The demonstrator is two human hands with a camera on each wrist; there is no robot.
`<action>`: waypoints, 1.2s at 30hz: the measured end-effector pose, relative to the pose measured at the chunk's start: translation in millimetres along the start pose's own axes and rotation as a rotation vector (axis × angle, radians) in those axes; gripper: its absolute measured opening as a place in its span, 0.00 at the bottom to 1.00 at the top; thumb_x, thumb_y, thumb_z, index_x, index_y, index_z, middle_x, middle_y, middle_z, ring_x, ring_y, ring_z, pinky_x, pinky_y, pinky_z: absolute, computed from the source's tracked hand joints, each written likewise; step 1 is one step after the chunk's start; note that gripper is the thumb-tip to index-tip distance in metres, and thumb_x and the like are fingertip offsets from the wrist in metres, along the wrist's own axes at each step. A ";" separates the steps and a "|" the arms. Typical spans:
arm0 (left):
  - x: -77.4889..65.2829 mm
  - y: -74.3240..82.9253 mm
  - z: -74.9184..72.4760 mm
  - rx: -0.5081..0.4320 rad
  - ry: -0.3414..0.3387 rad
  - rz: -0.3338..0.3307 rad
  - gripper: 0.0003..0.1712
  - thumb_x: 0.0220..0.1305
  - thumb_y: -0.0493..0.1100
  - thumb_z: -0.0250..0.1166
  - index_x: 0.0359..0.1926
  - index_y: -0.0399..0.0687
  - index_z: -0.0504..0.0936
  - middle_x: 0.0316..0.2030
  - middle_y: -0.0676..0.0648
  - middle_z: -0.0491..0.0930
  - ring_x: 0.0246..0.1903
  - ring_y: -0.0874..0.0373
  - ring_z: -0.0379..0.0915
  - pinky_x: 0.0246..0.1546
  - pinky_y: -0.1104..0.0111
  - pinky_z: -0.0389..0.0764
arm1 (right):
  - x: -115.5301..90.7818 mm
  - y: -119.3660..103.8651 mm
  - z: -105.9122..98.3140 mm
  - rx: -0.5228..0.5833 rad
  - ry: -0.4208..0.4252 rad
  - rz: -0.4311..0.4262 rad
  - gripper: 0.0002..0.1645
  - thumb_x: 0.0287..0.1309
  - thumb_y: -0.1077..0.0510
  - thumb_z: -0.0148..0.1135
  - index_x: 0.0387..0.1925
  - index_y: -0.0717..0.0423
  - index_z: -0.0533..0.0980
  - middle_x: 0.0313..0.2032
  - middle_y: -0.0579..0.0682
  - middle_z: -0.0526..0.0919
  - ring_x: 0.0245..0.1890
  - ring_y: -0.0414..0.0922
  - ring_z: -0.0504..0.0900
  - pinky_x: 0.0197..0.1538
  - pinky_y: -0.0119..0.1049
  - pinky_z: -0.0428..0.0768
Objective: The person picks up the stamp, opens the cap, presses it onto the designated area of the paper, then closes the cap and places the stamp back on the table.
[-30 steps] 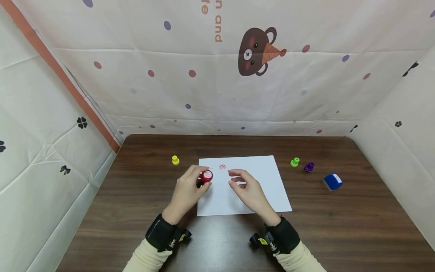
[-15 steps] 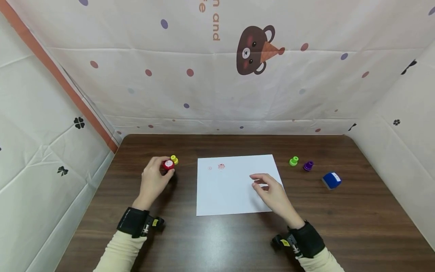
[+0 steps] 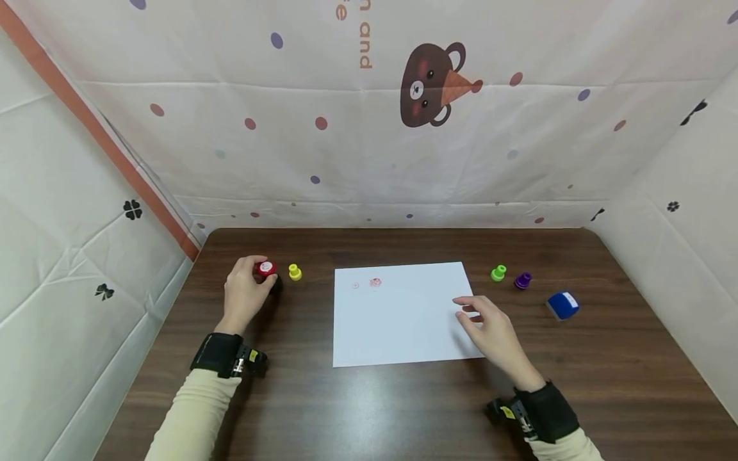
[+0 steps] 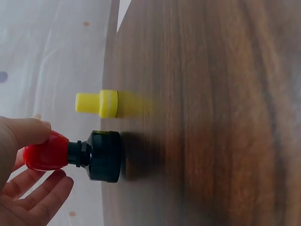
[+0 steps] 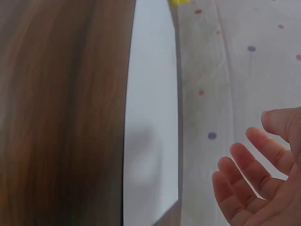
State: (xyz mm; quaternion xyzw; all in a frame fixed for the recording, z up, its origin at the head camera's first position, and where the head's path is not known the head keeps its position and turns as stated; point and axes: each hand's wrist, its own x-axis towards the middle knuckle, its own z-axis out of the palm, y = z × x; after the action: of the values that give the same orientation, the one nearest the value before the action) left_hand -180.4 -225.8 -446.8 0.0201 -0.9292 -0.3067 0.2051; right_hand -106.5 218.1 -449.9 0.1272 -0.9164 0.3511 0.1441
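Observation:
My left hand [image 3: 244, 293] pinches a stamp [image 3: 266, 269] by its rounded red knob, thumb on one side and fingers on the other. Its black base [image 4: 104, 156] points down at the wooden table; whether it touches the wood I cannot tell. Just right of it stands a small yellow stamp [image 3: 295, 272], upright and apart. My right hand [image 3: 493, 333] hovers over the right edge of the white paper [image 3: 398, 326], fingers loosely bent and holding nothing. Two red prints, a small one [image 3: 355, 285] and a larger one [image 3: 375, 282], mark the paper's upper left.
Right of the paper stand a green stamp [image 3: 498, 273] and a purple stamp [image 3: 523, 280]. A blue block-shaped thing [image 3: 562, 306] with a white label lies further right. Printed cloth [image 3: 357, 153] hangs behind the dark wooden table [image 3: 369, 416] and at both sides.
The left hand has carried the red-knobbed stamp left from above the paper, past the yellow stamp. The right hand has drifted right across the paper, still holding nothing.

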 end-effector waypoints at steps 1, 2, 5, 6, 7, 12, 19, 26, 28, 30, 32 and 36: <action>1.3 -0.7 0.1 0.002 -0.006 -0.008 0.23 0.53 0.40 0.69 0.49 0.40 0.74 0.44 0.38 0.73 0.38 0.45 0.75 0.37 0.53 0.79 | -0.8 2.1 -1.1 -0.018 0.010 -0.015 0.16 0.52 0.64 0.64 0.45 0.57 0.77 0.39 0.56 0.80 0.38 0.48 0.79 0.38 0.45 0.82; 2.4 -1.6 0.4 0.006 -0.012 -0.016 0.23 0.53 0.40 0.69 0.50 0.40 0.74 0.44 0.38 0.73 0.38 0.45 0.75 0.38 0.53 0.79 | -1.5 3.8 -2.3 -0.039 0.022 -0.031 0.16 0.51 0.64 0.65 0.44 0.57 0.78 0.39 0.56 0.80 0.37 0.48 0.79 0.37 0.45 0.82; 5.0 -2.4 0.6 0.011 -0.029 -0.034 0.23 0.54 0.40 0.68 0.51 0.40 0.73 0.46 0.38 0.73 0.39 0.45 0.74 0.41 0.52 0.79 | -3.4 8.3 -6.4 -0.095 0.052 -0.054 0.16 0.50 0.64 0.66 0.43 0.57 0.78 0.36 0.55 0.80 0.33 0.47 0.78 0.32 0.43 0.81; 5.7 -2.6 0.6 0.013 -0.034 -0.041 0.23 0.54 0.40 0.68 0.51 0.40 0.73 0.46 0.38 0.73 0.39 0.45 0.74 0.42 0.51 0.78 | -3.9 9.7 -7.9 -0.114 0.061 -0.057 0.16 0.50 0.64 0.66 0.43 0.57 0.78 0.36 0.55 0.80 0.32 0.47 0.77 0.31 0.43 0.80; 6.2 -2.8 0.3 0.016 -0.038 -0.046 0.24 0.54 0.40 0.68 0.51 0.40 0.73 0.47 0.38 0.73 0.40 0.45 0.73 0.43 0.51 0.78 | -4.6 11.4 -9.1 -0.127 0.068 -0.059 0.16 0.50 0.64 0.66 0.43 0.58 0.78 0.36 0.55 0.80 0.31 0.47 0.76 0.30 0.42 0.80; 7.4 -3.8 -1.4 0.010 -0.074 -0.053 0.25 0.54 0.40 0.68 0.53 0.40 0.71 0.49 0.37 0.72 0.47 0.42 0.71 0.50 0.48 0.74 | -6.9 19.6 -14.5 -0.179 0.108 -0.070 0.16 0.48 0.65 0.67 0.41 0.59 0.78 0.35 0.55 0.80 0.30 0.46 0.78 0.29 0.41 0.80; 5.5 -2.5 -6.2 0.007 -0.079 -0.021 0.28 0.53 0.38 0.68 0.55 0.39 0.69 0.50 0.36 0.70 0.48 0.42 0.70 0.49 0.47 0.74 | -7.5 27.3 -25.0 -0.234 0.131 -0.084 0.16 0.47 0.65 0.67 0.41 0.60 0.78 0.35 0.56 0.79 0.31 0.48 0.79 0.28 0.41 0.79; -0.2 10.3 -18.3 0.002 0.039 0.092 0.28 0.52 0.36 0.68 0.55 0.39 0.70 0.50 0.37 0.70 0.45 0.43 0.72 0.34 0.52 0.75 | -7.6 39.3 -45.0 -0.293 0.200 -0.096 0.17 0.46 0.66 0.68 0.41 0.63 0.77 0.35 0.60 0.79 0.32 0.52 0.78 0.28 0.46 0.78; -2.2 14.9 -21.9 -0.004 0.057 0.130 0.28 0.52 0.36 0.68 0.55 0.39 0.70 0.49 0.37 0.70 0.44 0.43 0.72 0.33 0.53 0.76 | -7.7 43.4 -50.8 -0.304 0.228 -0.092 0.17 0.45 0.66 0.67 0.41 0.63 0.77 0.35 0.60 0.78 0.29 0.51 0.77 0.25 0.43 0.76; -5.0 20.1 -25.4 -0.013 0.064 0.162 0.29 0.51 0.35 0.69 0.54 0.39 0.70 0.49 0.38 0.71 0.43 0.44 0.73 0.34 0.53 0.76 | -7.7 47.9 -56.0 -0.323 0.258 -0.082 0.16 0.46 0.65 0.66 0.41 0.64 0.77 0.35 0.61 0.78 0.28 0.49 0.75 0.22 0.43 0.73; -8.1 24.7 -28.0 -0.024 0.061 0.197 0.29 0.50 0.35 0.69 0.54 0.39 0.71 0.49 0.38 0.71 0.42 0.44 0.73 0.35 0.52 0.77 | -7.4 51.6 -61.7 -0.340 0.290 -0.069 0.16 0.47 0.65 0.65 0.41 0.65 0.77 0.34 0.62 0.78 0.26 0.49 0.73 0.20 0.43 0.71; -15.2 32.4 -31.2 -0.028 0.059 0.260 0.29 0.50 0.34 0.70 0.54 0.39 0.71 0.50 0.38 0.71 0.46 0.43 0.72 0.41 0.49 0.77 | -6.1 57.3 -74.7 -0.387 0.336 -0.029 0.16 0.47 0.65 0.65 0.40 0.68 0.77 0.36 0.67 0.76 0.28 0.56 0.73 0.22 0.53 0.72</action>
State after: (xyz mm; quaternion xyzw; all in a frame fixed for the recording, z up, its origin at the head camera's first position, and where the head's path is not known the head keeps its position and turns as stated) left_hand -151.4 -214.6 -410.9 -0.0943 -0.9131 -0.2900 0.2707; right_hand -107.0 311.0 -433.6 0.0502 -0.9277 0.1834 0.3212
